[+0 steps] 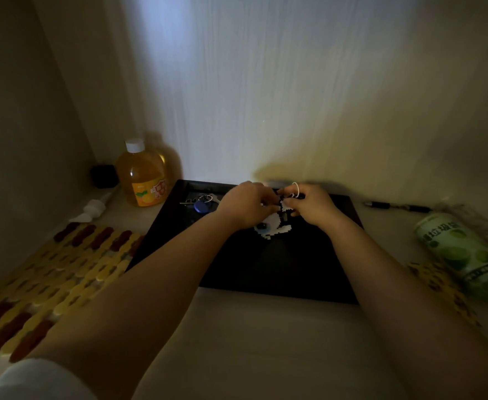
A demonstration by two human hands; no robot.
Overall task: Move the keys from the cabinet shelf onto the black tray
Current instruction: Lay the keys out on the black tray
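A black tray (179, 241) lies on the cabinet shelf against the back wall. On its far left corner rests a bunch of keys (201, 202) with a blue fob and metal rings. Over the tray's middle, my left hand (247, 204) and my right hand (309, 204) meet and both pinch a black-and-white pixel-bead keychain charm (274, 228), which hangs down between them. A white loop sticks up by my right fingers. Any key on this charm is hidden by my fingers.
An orange drink bottle (143, 174) stands left of the tray, with a small black object (104, 176) and a white pump nozzle (92, 209) beside it. A yellow-and-brown mat (49, 281) lies front left. A green roll (462, 252) and a dark pen (395, 206) lie right.
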